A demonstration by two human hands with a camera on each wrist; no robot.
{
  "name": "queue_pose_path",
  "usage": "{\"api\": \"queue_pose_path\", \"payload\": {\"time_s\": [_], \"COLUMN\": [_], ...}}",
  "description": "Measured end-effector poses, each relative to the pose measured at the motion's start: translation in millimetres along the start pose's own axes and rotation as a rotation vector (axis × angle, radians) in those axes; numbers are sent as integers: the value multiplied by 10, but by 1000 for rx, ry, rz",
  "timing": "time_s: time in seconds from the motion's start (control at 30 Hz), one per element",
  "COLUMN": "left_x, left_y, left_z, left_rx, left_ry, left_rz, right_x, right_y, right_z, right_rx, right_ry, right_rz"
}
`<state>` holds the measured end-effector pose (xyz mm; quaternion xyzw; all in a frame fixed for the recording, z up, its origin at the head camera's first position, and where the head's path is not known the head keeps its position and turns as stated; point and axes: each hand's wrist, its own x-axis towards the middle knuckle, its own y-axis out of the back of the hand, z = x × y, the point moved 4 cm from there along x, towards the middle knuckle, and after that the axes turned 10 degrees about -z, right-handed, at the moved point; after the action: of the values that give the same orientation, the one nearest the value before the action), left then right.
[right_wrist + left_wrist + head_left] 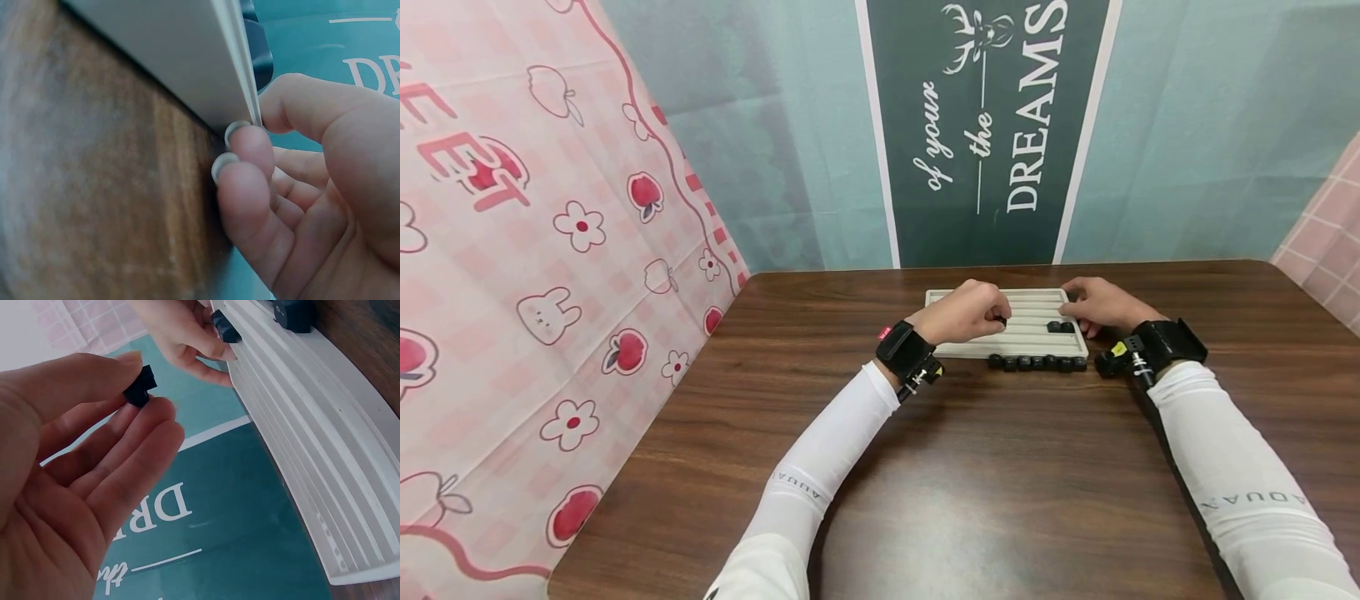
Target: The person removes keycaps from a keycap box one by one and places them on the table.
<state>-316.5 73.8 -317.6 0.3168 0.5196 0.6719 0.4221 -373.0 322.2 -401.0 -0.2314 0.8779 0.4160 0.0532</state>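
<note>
Between the thumb and fingertips of my left hand (964, 313) I pinch a small black keycap (141, 386), held above a white ridged tray (1037, 344). My right hand (1102, 305) grips the tray's right end; in the right wrist view its thumb lies at the rim and its fingertips (242, 194) press against the side, low by the table. A pair of black keycaps (1060, 327) sits in one of the tray's channels near that hand. Another black keycap (225, 326) shows beside the right fingers in the left wrist view.
Several black keycaps (1037, 363) stand in a row along the tray's near edge. The brown wooden table (1000, 467) reaches back to a green and teal cloth (805, 167). A pink patterned cloth (587, 275) hangs at the left.
</note>
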Motion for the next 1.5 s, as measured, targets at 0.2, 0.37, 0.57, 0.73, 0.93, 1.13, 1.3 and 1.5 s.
{"api": "queue_pose_path", "payload": {"time_s": [0.2,0.37,0.57,0.73,0.93,1.13,1.3,1.5], "left_x": [-96,-169,-145,-112,-121,-154,-140,-119], "left_y": [-28,-72,-181,-248,-294,-327,-370,-435], "left_z": [-37,-85,-126,-115,-134,-130,-118,-117], "left_rx": [-28,-23,-9,0,14,18,29,40], "left_ry": [19,41,37,33,63,86,73,55], "left_rz": [-18,-14,-31,-54,-74,-87,-107,-108], "right_x": [-1,-7,-46,-56,-45,-18,-2,-15], "right_y": [-3,-1,-2,-3,9,9,11,13], "right_z": [4,-4,-14,-15,-36,-13,10,-2], "right_rx": [5,4,12,13,6,3,7,16], "right_ry": [5,7,2,-4,-2,0,0,4], "right_rz": [-5,-5,-3,-1,2,-3,-1,-8]}}
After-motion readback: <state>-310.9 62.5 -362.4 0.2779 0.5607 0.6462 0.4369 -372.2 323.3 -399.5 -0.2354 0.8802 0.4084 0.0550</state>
